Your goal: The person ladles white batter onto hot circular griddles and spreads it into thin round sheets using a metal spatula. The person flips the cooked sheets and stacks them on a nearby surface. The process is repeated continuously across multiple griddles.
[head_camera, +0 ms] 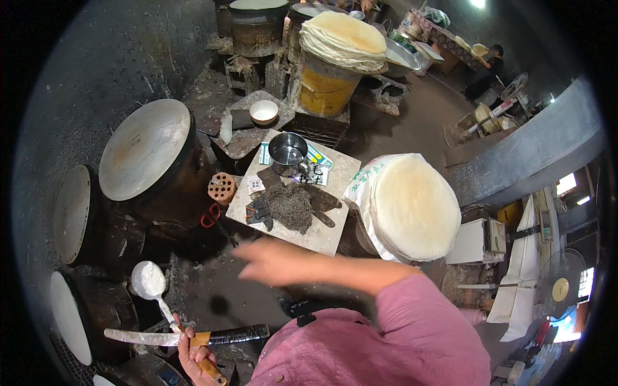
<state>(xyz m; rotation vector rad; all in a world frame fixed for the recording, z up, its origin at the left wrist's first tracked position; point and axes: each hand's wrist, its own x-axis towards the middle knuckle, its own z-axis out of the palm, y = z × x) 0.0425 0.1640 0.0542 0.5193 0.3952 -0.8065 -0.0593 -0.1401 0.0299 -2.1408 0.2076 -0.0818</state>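
My left hand (192, 354) is closed around the wooden handle of a metal ladle (164, 309), whose bowl carries white batter. It also holds a long flat blade (145, 336), smeared white, with a wooden handle partly wrapped in black tape. My right hand (270, 263), blurred by motion, reaches across in front of me with its fingers apart and nothing visible in it. Beyond it stands a small square table (236, 205). A dark fibrous pad (289, 205) and a black glove (259, 212) lie there, beside a steel pot (288, 152).
Round griddles, one large (147, 149) and one lower (71, 316), line the left side. Stacked thin flatbreads (417, 207) stand at right; another stack (345, 38) tops a yellow bucket (323, 91). Red-handled scissors (210, 215) hang near a perforated brick (222, 188). A person (487, 72) works far right.
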